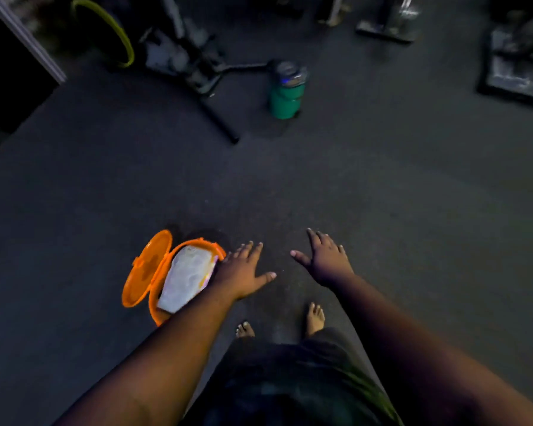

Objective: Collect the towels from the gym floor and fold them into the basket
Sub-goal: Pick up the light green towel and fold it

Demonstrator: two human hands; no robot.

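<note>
From the head view I see both arms stretched out over the dark gym floor (pixel 382 186), bare feet just below. My left hand (pixel 243 272) hangs with fingers spread and straight, holding nothing, right beside the rim of the orange basket (pixel 163 318); whether it touches the rim I cannot tell. My right hand (pixel 326 259) is likewise spread flat and empty, well apart from the basket.

A pale folded towel (pixel 186 279) already lies inside the basket, filling most of it, and the orange lid (pixel 145 269) is swung open to the basket's left side. I can see no other towel on the floor in this view.

Farther off stand a green bottle (pixel 286 90), a yellow hoop (pixel 105 29) and the feet of gym machines (pixel 191 59).

I judge the towel to be light, soft and limp: it would sag and unfold if lifted by one corner. Better to pinch it along a folded edge with both hands, or press it flat from above to settle it lower in the basket.
</note>
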